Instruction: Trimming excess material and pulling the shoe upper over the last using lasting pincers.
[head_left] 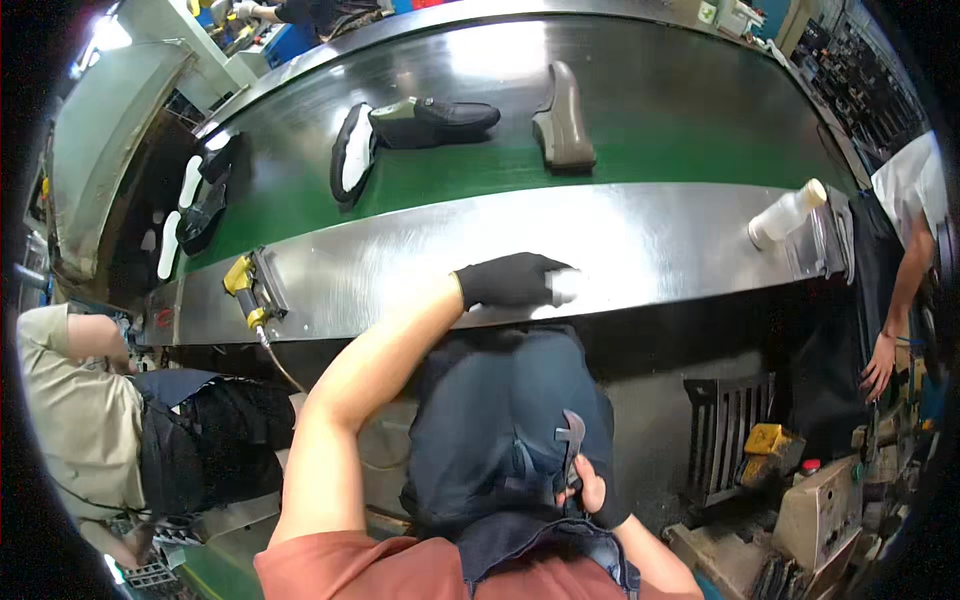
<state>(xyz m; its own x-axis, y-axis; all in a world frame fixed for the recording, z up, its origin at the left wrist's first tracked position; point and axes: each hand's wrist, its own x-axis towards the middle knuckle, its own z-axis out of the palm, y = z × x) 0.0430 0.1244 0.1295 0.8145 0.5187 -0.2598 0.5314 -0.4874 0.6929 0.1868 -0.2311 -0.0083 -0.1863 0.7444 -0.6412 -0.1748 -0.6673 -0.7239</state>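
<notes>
My left hand (pixel 515 281), in a black glove, rests on the bright metal ledge, fingers bent down. A small whitish patch (pixel 564 287) shows at its fingertips, too blurred to name. My right hand (pixel 591 485) is low over my lap, its fingers closed round the handle of a metal hand tool with a curved, hooked head (pixel 572 434). Beyond the ledge, a brown shoe last (pixel 566 125) lies on the green belt (pixel 640 150). Left of it are a black shoe upper (pixel 435 122) and a black shoe piece with a white sole (pixel 355 155).
A yellow air stapler (pixel 244 285) with a hose lies on the ledge's left part. At its right end stands a clear bottle (pixel 787 214). More black and white shoe parts (pixel 200 205) are at far left. One person is at left, another person's arm (pixel 905 290) at right.
</notes>
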